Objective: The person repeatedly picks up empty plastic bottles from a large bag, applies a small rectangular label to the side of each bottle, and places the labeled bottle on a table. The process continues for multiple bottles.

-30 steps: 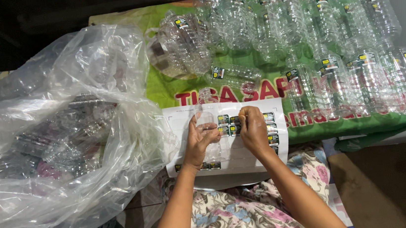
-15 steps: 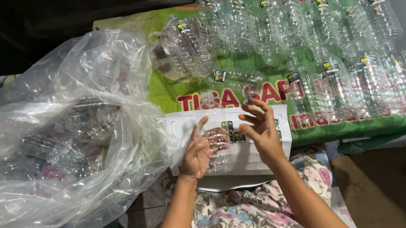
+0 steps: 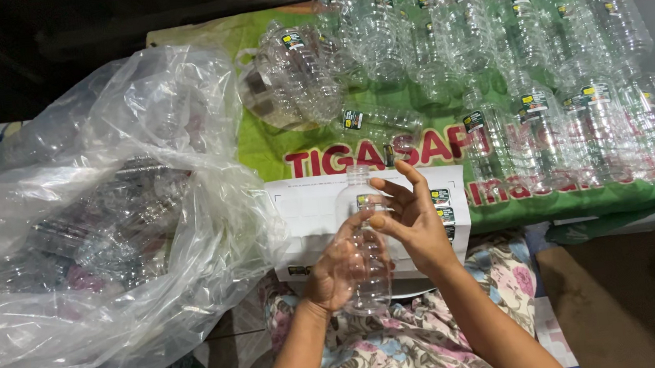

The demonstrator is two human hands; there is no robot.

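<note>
clear plastic, ribbed and uncapped: the small bottle (image 3: 364, 248) stands nearly upright in front of the person's chest, above the lap and just in front of the white sticker sheet (image 3: 306, 210). the left hand (image 3: 336, 269) wraps its lower body from the left, fingers closed around it, which keeps the bottle steady and turns its shoulder toward the other hand. the right hand (image 3: 411, 224) holds nothing whole; its fingers are spread, with the thumb and fingertips pressed against the bottle's upper part, right where a small dark-and-yellow label (image 3: 367, 201) sits, seemingly smoothing it flat.

the sticker sheet lies on the near edge of the table, close enough that either hand could reach it, and a few labels remain along its right side. beyond it a green printed cloth (image 3: 276, 149) covers the table, and on it stand rows of labelled bottles (image 3: 540, 67), grouped to the right and back, each with the same small label near the neck. to the left, a big clear plastic bag (image 3: 92, 231) slumps open, with more bottles inside. a floral garment (image 3: 407, 344) covers the lap below.
</note>
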